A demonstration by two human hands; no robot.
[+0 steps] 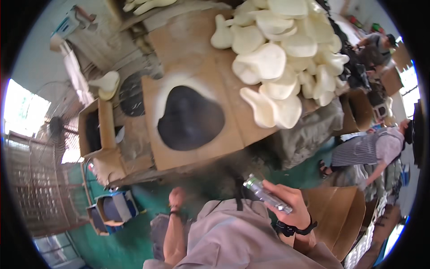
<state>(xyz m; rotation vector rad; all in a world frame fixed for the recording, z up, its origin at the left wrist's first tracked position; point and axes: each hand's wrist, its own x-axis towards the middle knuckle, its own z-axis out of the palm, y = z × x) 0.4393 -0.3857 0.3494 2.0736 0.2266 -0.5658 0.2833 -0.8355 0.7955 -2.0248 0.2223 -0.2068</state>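
In my right hand (293, 207) is a silver cylindrical metal tool (268, 195) with a green ring at its far end. The fingers wrap around its body, and it points toward the table edge. My left hand (177, 197) hangs low in front of the table, fingers curled, with nothing visible in it. On a cardboard sheet (163, 157) ahead lies a black rounded piece (190, 119), wide at the near right and narrower at the far end. A whitish powdery halo surrounds it on the cardboard. Neither hand touches it.
Cream foam saddle-shaped pads (264, 62) are heaped at the back right. One more pad (107, 83) stands at the left by an open carton (96, 127). Boxes (112, 210) sit on the green floor. At the right are a large carton (336, 208) and a person in an apron (358, 150).
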